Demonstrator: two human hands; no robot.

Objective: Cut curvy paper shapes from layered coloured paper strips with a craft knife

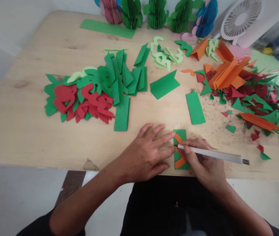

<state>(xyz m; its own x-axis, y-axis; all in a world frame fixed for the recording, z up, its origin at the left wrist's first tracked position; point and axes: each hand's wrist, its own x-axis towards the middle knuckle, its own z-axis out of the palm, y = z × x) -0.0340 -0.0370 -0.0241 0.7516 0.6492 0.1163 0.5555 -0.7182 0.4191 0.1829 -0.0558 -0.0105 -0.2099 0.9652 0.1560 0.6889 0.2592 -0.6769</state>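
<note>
At the table's front edge lies a green paper card (183, 133) with an orange paper cutout (182, 161) of curved shape on top of it. My left hand (149, 154) rests with spread fingers, and its fingertips touch the left side of the cutout. My right hand (207, 164) is closed around a slim white-grey pen (218, 155). The pen's tip meets the middle of the cutout near my left fingertips; any line under it is too small to make out.
Left are red paper cutouts (97, 101) and green paper pieces (116, 75). Folded green cards (195, 107) lie ahead. Right is a heap of paper scraps (257, 95). Behind stand paper honeycomb figures (156, 14) and a white fan (241, 19).
</note>
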